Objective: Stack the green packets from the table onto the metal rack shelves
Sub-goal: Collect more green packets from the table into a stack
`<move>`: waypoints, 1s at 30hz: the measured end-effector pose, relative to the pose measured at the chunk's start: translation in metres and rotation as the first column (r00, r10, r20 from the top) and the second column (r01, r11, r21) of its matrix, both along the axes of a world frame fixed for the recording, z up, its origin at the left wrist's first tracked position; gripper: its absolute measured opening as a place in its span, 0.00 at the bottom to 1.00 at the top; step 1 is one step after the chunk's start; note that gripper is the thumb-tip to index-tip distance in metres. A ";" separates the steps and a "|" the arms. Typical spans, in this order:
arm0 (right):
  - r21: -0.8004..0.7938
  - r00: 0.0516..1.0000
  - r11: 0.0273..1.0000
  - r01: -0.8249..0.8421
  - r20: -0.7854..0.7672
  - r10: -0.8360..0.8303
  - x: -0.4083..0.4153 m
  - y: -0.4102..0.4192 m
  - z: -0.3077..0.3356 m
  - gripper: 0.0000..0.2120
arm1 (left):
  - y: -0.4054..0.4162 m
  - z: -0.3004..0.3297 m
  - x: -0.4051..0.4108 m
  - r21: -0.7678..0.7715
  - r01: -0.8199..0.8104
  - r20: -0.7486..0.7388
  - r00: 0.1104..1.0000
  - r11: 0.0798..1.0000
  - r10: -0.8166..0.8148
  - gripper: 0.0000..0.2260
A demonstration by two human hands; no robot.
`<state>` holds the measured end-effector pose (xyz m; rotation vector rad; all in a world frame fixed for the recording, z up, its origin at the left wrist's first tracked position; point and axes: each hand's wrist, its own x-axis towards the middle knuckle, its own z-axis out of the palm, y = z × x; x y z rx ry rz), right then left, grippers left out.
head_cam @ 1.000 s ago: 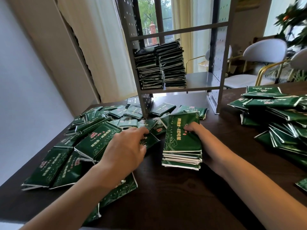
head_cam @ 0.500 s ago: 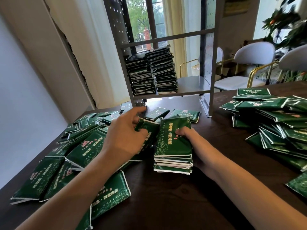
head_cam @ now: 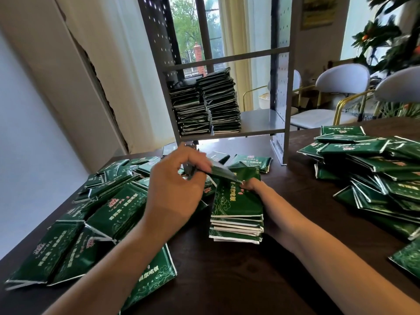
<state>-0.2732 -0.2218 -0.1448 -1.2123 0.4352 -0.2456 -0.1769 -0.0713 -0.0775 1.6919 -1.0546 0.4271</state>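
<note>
Head view: a person gathering packets at the dark table (head_cam: 227, 280).
Left hand (head_cam: 175, 189): pinches one green packet (head_cam: 221, 171), carrying it toward the pile — probably the next layer.
Right hand (head_cam: 254, 186): grips the far end of the small pile (head_cam: 236, 214), squaring it.
Metal rack (head_cam: 261, 119): two tall stacks (head_cam: 204, 103) on its shelf.
Loose packets (head_cam: 109, 201): heaped both sides — much left.

Rack (head_cam: 280, 92) at table's (head_cam: 227, 280) far edge, two stacks (head_cam: 205, 103) on its shelf. Before it, small pile (head_cam: 236, 214) between loose packets (head_cam: 95, 223) left and heap (head_cam: 375, 173) right. Chairs (head_cam: 341, 87) behind.
</note>
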 end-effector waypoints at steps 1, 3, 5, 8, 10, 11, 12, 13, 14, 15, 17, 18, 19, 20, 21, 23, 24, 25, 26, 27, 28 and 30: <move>0.001 1.000 1.000 0.002 0.001 -0.002 0.001 0.000 -0.001 0.20 | 0.000 -0.007 0.000 -0.008 0.033 0.015 0.999 0.999 -0.033 0.20; 0.001 1.000 1.000 0.002 0.009 -0.002 0.002 0.000 -0.001 0.21 | 0.002 -0.018 0.000 -0.025 0.082 0.003 0.997 0.996 -0.082 0.20; -0.004 1.000 1.000 0.003 0.014 -0.003 0.002 -0.001 -0.001 0.18 | 0.004 -0.025 -0.001 -0.032 0.116 -0.042 0.992 0.993 -0.117 0.20; -0.005 1.000 1.000 0.004 -0.003 -0.004 0.002 -0.001 -0.001 0.18 | 0.005 -0.026 0.001 -0.044 0.151 -0.159 0.975 0.987 -0.156 0.19; 0.006 1.000 1.000 -0.003 -0.010 0.003 0.002 -0.002 -0.001 0.19 | 0.006 -0.026 0.004 -0.044 0.158 -0.239 0.957 0.986 -0.164 0.18; 0.019 1.000 1.000 -0.007 -0.010 0.007 0.002 -0.002 -0.001 0.20 | 0.007 -0.026 0.005 -0.030 0.163 -0.269 0.949 0.986 -0.165 0.16; 0.034 1.000 0.999 -0.013 -0.006 0.013 0.002 -0.002 0.000 0.20 | 0.009 -0.027 0.005 -0.011 0.169 -0.294 0.941 0.986 -0.165 0.16; 0.048 1.000 0.999 -0.015 -0.004 0.015 0.002 -0.002 0.001 0.20 | 0.010 -0.028 0.005 0.004 0.177 -0.313 0.935 0.984 -0.167 0.15; 0.058 1.000 0.998 -0.012 -0.003 0.012 0.002 -0.002 0.002 0.20 | 0.012 -0.030 0.004 0.012 0.184 -0.328 0.929 0.983 -0.170 0.15; 0.060 1.000 0.998 -0.009 -0.003 0.009 0.001 -0.002 0.002 0.20 | 0.013 -0.032 0.003 0.009 0.185 -0.343 0.924 0.983 -0.171 0.15; 0.052 1.000 0.999 0.011 -0.016 -0.011 0.001 -0.002 0.002 0.20 | 0.016 -0.035 0.001 0.010 0.174 -0.359 0.920 0.985 -0.158 0.17; 0.052 1.000 0.998 0.024 -0.022 -0.023 0.000 -0.002 0.002 0.20 | 0.016 -0.037 0.001 0.016 0.168 -0.362 0.920 0.986 -0.151 0.20; 0.065 0.999 0.997 0.033 -0.025 -0.032 0.000 -0.003 0.003 0.20 | 0.017 -0.038 0.001 0.026 0.166 -0.363 0.921 0.986 -0.145 0.24; 0.091 0.999 0.995 0.043 -0.023 -0.041 0.000 -0.002 0.003 0.20 | 0.017 -0.040 0.001 0.039 0.163 -0.360 0.923 0.986 -0.138 0.25; 0.121 0.999 0.991 0.051 -0.013 -0.050 -0.001 -0.003 0.005 0.21 | 0.017 -0.041 0.000 0.046 0.164 -0.357 0.924 0.985 -0.138 0.26; 0.160 0.998 0.986 0.055 0.021 -0.060 -0.001 -0.004 0.006 0.23 | 0.018 -0.042 -0.003 0.061 0.170 -0.342 0.929 0.984 -0.140 0.27; 0.159 0.997 0.986 0.052 0.041 -0.059 -0.001 -0.004 0.006 0.25 | 0.018 -0.042 -0.004 0.072 0.174 -0.342 0.929 0.982 -0.140 0.27; 0.148 0.997 0.988 0.046 0.060 -0.055 -0.001 -0.005 0.005 0.27 | 0.017 -0.042 -0.005 0.080 0.174 -0.346 0.928 0.982 -0.136 0.27; 0.132 0.996 0.990 0.049 0.069 -0.059 -0.001 -0.006 0.003 0.31 | 0.017 -0.042 -0.005 0.088 0.180 -0.345 0.928 0.980 -0.140 0.28; 0.116 0.995 0.991 0.059 0.067 -0.067 0.000 -0.007 0.001 0.35 | 0.017 -0.042 -0.004 0.093 0.194 -0.343 0.927 0.977 -0.152 0.28; 0.102 0.995 0.992 0.070 0.070 -0.078 0.001 -0.007 -0.001 0.37 | 0.017 -0.043 -0.003 0.098 0.208 -0.355 0.921 0.973 -0.161 0.28; 0.091 0.992 0.991 0.102 0.064 -0.108 0.005 -0.008 -0.005 0.37 | 0.016 -0.041 -0.003 0.079 0.233 -0.395 0.900 0.969 -0.184 0.26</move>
